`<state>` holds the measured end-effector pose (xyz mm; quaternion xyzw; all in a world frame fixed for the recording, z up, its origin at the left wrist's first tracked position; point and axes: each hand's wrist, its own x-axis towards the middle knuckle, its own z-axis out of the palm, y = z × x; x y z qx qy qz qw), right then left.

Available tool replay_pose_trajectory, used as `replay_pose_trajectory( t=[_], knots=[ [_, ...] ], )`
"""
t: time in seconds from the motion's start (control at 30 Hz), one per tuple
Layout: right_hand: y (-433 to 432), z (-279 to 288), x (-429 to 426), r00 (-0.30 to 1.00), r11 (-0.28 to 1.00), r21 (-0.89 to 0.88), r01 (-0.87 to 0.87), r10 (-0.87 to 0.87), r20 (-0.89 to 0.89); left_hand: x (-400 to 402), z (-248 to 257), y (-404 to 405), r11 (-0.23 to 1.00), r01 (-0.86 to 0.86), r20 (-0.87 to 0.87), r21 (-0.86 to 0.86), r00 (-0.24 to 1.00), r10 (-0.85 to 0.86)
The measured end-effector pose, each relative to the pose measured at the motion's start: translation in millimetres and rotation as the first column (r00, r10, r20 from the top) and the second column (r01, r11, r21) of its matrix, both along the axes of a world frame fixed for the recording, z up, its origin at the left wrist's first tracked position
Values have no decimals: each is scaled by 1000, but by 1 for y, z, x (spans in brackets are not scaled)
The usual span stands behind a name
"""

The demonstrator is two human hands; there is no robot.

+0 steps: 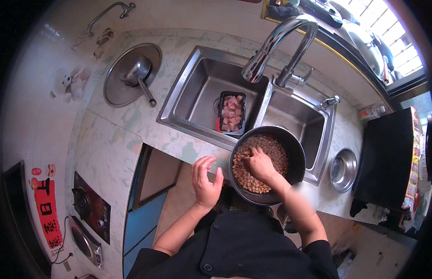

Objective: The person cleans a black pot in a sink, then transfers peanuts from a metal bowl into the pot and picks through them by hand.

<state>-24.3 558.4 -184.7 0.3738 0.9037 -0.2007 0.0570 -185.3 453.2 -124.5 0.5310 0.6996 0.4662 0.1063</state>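
A large dark pot (295, 150) stands at the front edge of the counter, overlapping the sink's near rim. It holds many tan beans or nuts (245, 174) under water. My right hand (260, 164) reaches into it, fingertips down among them; whether the fingers grip any is hidden. Left of the pot, my left hand (206, 181) is raised with nothing in it, thumb and fingers apart. In the left basin (198, 101) of the steel sink lies a black tray (221, 111) of cubed raw pink meat (232, 112).
A chrome faucet (287, 62) arches over the right basin (292, 108). A metal lid (113, 90) with a small steel saucepan (139, 71) on it lies at left. Right of the sink are a steel bowl (343, 171) and a black box-like appliance (383, 157). A stove (92, 209) is at lower left.
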Motion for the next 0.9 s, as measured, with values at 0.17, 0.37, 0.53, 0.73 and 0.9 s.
replay_pose_trajectory(
  t=[0.17,0.37,0.53,0.73,0.9],
  knots=[
    [-4,-33,-12,997,999,-11,44,-43,66,-7,8,10,997,82,61,-8,995,-81],
    [-9,-11,2,976,988,-65,139,-148,-162,-14,20,22,983,167,-5,-71,986,-168],
    [-21,65,14,768,842,-452,294,-489,-413,-8,33,32,913,345,100,-220,938,-330],
    [-31,99,26,605,815,-499,294,-563,-563,25,47,34,826,481,389,-292,849,-357],
    [-30,109,32,568,865,-406,295,-500,-653,42,54,33,819,474,510,-323,816,-271]
  ],
)
